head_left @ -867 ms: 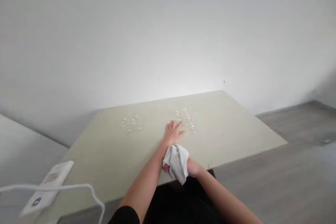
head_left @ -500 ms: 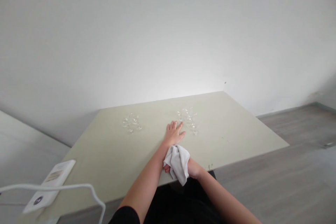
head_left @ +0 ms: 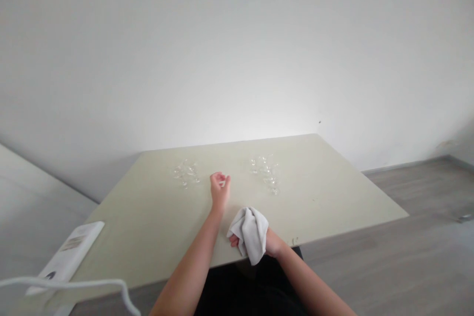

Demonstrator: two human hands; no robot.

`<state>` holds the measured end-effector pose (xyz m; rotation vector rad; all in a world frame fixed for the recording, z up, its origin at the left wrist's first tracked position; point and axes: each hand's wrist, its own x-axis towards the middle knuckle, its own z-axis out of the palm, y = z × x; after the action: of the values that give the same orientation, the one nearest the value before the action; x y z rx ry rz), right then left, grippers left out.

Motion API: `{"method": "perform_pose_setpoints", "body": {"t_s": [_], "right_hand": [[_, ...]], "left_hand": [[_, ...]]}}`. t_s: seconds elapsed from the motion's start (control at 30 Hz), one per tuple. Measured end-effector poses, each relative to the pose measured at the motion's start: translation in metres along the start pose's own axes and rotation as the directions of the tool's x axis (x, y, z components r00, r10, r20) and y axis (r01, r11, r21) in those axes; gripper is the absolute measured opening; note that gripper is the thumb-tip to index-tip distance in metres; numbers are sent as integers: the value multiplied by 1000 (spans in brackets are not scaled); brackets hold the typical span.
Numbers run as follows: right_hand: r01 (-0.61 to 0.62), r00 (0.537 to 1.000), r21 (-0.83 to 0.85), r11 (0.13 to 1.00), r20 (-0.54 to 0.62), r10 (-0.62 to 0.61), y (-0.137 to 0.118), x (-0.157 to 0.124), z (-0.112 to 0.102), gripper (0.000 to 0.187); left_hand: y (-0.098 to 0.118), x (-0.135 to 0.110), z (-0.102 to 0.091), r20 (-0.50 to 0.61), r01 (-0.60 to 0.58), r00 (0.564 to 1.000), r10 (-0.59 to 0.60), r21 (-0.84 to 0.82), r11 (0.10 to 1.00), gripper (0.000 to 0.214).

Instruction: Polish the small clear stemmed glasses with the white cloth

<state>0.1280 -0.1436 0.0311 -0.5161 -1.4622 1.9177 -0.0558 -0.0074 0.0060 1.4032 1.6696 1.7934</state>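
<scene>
My left hand [head_left: 219, 186] hovers over the pale table [head_left: 326, 192], fingers curled into a pinch; what it holds is too small to make out. It is between two clusters of small clear glass pieces, the left cluster [head_left: 185, 173] close by and the right cluster [head_left: 265, 170] farther off. My right hand [head_left: 272, 243] rests near the table's front edge, closed on a crumpled white cloth [head_left: 250, 229] that covers most of its fingers.
A white leaflet [head_left: 70, 253] lies at the table's front left corner, with a white cable [head_left: 74, 285] looping in front of it. A plain white wall stands behind the table. Grey wood floor [head_left: 418, 252] extends to the right.
My left hand lifted from lying flat beside the right glass cluster, moved left toward the left cluster, and curled its fingers. The right hand with the cloth stayed put.
</scene>
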Motion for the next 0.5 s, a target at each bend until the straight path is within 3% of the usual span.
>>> {"method": "perform_pose_setpoints", "body": {"t_s": [0.07,0.17,0.33,0.5], "right_hand": [[-8,998,68,998,65,3,3,1,-4,40],[-10,993,131,991,120,-5,9,1,-11,50],[-31,993,162,986,113,12,12,-1,-15,57],[-2,994,160,987,107,-16,17,3,-15,54]], "left_hand": [[-4,8,-20,-132,53,989,-68,-112,992,47],[-11,16,-42,-204,124,966,-158,-171,977,64],[-16,26,-48,-176,312,918,-356,-235,921,75],[-18,46,-42,-47,405,896,-442,-327,854,77]]}}
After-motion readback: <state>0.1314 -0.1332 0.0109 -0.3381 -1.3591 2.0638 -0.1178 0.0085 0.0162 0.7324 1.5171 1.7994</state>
